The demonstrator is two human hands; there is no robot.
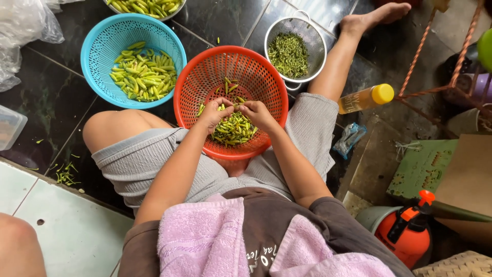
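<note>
A single green chili (pixel 229 106) is pinched between the left hand (pixel 212 115) and the right hand (pixel 258 114), both closed on it by the fingertips, above the middle of the orange basket (pixel 187 87) held between the knees; the stem is best snapped close to the cap with a short twist, so that little flesh is lost; more unstemmed chilies (pixel 234 129) are heaped at the basket's near side; the blue basket (pixel 92 38) at the far left is filled with trimmed chilies (pixel 143 74); the metal strainer (pixel 318 41) beyond is loaded with green stems (pixel 288 54); a further bowl (pixel 177 11) of chilies is cut off by the top edge
</note>
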